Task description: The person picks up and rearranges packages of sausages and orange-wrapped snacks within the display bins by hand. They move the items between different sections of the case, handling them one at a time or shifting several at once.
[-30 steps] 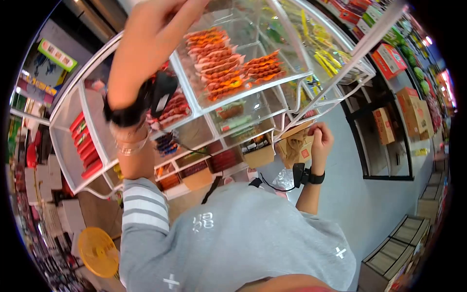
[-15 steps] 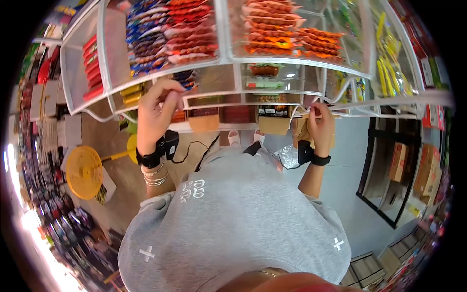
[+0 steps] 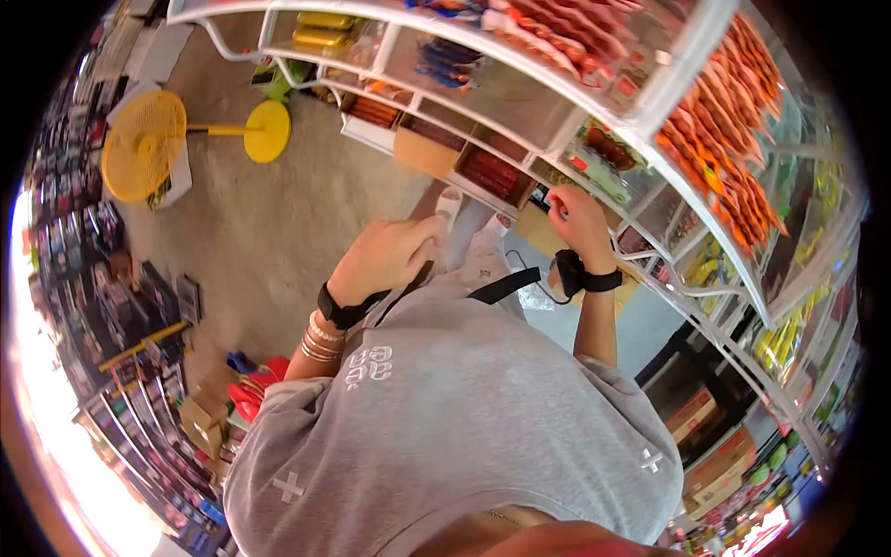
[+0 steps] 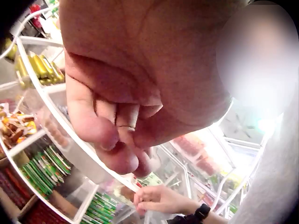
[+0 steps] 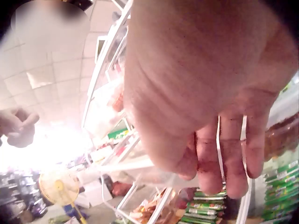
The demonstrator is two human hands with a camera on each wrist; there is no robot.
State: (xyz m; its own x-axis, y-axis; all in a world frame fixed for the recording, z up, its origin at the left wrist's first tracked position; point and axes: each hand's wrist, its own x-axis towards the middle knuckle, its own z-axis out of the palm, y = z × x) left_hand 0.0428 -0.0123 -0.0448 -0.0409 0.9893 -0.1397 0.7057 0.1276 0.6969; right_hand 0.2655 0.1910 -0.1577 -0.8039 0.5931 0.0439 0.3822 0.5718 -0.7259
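My left hand (image 3: pixel 382 260) hangs in front of the body with loosely bent fingers and nothing in them. Its fingers (image 4: pixel 119 158) curl softly toward the palm in the left wrist view. My right hand (image 3: pixel 582 221) is held near the lower shelves of the rack, also empty, its fingers (image 5: pixel 233 172) hanging loosely bent in the right wrist view. Closest to it in the head view is a compartment with green packets (image 3: pixel 599 176). Orange-and-pink snack packets (image 3: pixel 724 139) fill an upper bin on the right, and red packets (image 3: pixel 566 42) lie in the bin beside them.
A white-framed rack (image 3: pixel 640 130) of clear bins curves across the top and right. On the floor at the left is a yellow fan (image 3: pixel 146 146) with a round base (image 3: pixel 267 132). Stacked goods (image 3: pixel 74 241) line the far left. Cardboard boxes (image 3: pixel 724 469) sit at the lower right.
The left hand has come down from over the upper bins to the front of the body, still empty. The view has swung left. The right hand stays near the lower shelves.
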